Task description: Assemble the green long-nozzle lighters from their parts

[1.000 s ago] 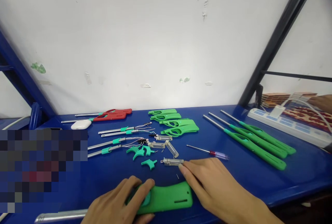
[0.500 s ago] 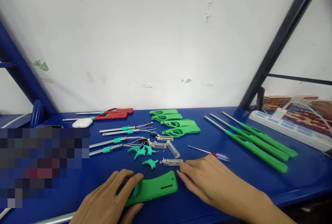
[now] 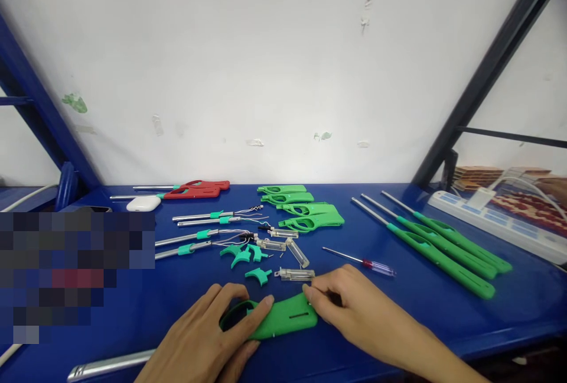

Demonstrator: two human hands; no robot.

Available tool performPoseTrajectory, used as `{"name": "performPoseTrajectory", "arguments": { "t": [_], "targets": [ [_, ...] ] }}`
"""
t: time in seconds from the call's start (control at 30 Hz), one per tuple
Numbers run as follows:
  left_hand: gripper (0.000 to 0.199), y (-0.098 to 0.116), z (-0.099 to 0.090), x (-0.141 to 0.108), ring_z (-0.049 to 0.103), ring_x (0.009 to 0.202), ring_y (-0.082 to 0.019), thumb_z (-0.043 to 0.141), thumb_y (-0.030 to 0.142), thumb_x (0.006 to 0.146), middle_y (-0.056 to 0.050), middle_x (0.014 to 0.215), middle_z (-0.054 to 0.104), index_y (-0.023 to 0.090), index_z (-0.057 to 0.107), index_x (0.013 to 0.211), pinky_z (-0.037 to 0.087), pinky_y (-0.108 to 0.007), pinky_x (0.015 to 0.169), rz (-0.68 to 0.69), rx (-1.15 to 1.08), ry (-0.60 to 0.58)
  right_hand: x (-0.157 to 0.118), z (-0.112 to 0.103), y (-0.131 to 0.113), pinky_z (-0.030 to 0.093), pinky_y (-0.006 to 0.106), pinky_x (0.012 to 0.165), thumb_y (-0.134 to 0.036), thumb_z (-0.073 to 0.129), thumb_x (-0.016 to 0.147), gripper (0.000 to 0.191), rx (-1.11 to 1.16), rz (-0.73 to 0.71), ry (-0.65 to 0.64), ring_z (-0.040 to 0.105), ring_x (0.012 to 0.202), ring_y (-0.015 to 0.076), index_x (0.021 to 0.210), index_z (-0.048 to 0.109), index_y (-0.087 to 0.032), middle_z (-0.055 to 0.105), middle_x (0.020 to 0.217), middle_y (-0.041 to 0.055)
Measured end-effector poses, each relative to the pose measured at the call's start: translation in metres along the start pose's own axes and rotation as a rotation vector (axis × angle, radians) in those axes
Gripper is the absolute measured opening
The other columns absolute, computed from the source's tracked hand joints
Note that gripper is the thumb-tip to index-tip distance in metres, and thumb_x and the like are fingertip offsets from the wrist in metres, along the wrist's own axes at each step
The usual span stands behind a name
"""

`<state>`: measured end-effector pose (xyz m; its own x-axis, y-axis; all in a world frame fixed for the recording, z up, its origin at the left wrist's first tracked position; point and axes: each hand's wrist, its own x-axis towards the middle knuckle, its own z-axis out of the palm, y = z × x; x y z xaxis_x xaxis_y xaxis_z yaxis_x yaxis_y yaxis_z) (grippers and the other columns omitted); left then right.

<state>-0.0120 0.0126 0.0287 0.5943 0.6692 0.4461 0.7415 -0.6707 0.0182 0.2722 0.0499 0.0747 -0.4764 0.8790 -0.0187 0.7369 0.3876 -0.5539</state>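
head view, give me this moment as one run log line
left hand: gripping green lighter | right hand: fingers at its handle end | screwdriver: lying on blue table beyond right hand

Your left hand [image 3: 199, 333] is wrapped around a green lighter [image 3: 286, 318] low over the desk [image 3: 425, 324], its metal tube [image 3: 113, 365] pointing left. Your right hand [image 3: 349, 297] has its fingertips at the handle's far end, just beside a clear tank [image 3: 299, 275]. Beyond your hands lie teal triggers [image 3: 259, 276], wired metal tubes [image 3: 197, 252], green handle shells [image 3: 325, 215] and two red lighters [image 3: 208, 192]. To your right are a screwdriver [image 3: 378, 268], three assembled green lighters [image 3: 443, 262] and a white power strip [image 3: 500, 223].
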Motion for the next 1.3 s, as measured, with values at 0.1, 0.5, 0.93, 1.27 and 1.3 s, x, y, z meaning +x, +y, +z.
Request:
{"name": "performPoseTrajectory", "arguments": {
  "t": [0.1, 0.5, 0.93, 1.27, 1.3],
  "targets": [
    [0.048, 0.000, 0.004, -0.002, 0.078, 0.110, -0.022, 0.031, 0.035, 0.119, -0.007, 0.129, 0.073, 0.042, 0.053, 0.161, 0.069, -0.035, 0.091, 0.004, 0.017, 0.058, 0.003, -0.001, -0.002, 0.022, 0.031, 0.056, -0.032, 0.047, 0.110, 0.051, -0.011, 0.016, 0.004, 0.028, 0.058, 0.0131, 0.064, 0.029, -0.023, 0.034, 0.060, -0.0056],
    [0.046, 0.000, 0.009, -0.002, 0.079, 0.111, -0.023, 0.037, 0.033, 0.117, -0.006, 0.127, 0.076, 0.040, 0.060, 0.157, 0.068, -0.031, 0.089, -0.006, 0.015, 0.097, -0.003, 0.006, -0.004, 0.023, 0.035, 0.064, -0.046, 0.042, 0.113, 0.051, -0.124, 0.004, 0.063, 0.051, 0.063, 0.0192, 0.069, 0.051, -0.024, 0.062, 0.066, 0.0000],
    [0.044, 0.002, -0.002, 0.003, 0.079, 0.109, -0.021, 0.040, 0.035, 0.118, -0.004, 0.128, 0.075, 0.040, 0.059, 0.157, 0.067, -0.030, 0.093, 0.001, 0.027, -0.015, -0.011, 0.015, 0.004, 0.030, 0.034, 0.068, -0.046, 0.042, 0.117, 0.049, -0.184, 0.005, 0.114, 0.068, 0.076, 0.0235, 0.083, 0.071, -0.026, 0.077, 0.080, 0.0007],
    [0.044, 0.000, -0.004, 0.003, 0.080, 0.111, -0.022, 0.042, 0.032, 0.117, -0.006, 0.129, 0.074, 0.039, 0.058, 0.158, 0.067, -0.033, 0.094, 0.005, 0.030, -0.049, -0.020, -0.015, 0.025, 0.040, 0.030, 0.066, -0.052, 0.038, 0.118, 0.055, -0.094, 0.025, 0.290, 0.065, 0.066, 0.0186, 0.076, 0.060, -0.024, 0.070, 0.071, -0.0006],
    [0.045, 0.000, -0.005, 0.003, 0.079, 0.111, -0.022, 0.043, 0.031, 0.117, -0.005, 0.130, 0.074, 0.039, 0.056, 0.159, 0.067, -0.034, 0.096, -0.001, 0.028, -0.062, -0.024, -0.021, 0.037, 0.042, 0.031, 0.067, -0.055, 0.043, 0.116, 0.050, -0.142, 0.058, 0.375, 0.067, 0.069, 0.0204, 0.081, 0.065, -0.025, 0.072, 0.076, 0.0004]
  ]
}}
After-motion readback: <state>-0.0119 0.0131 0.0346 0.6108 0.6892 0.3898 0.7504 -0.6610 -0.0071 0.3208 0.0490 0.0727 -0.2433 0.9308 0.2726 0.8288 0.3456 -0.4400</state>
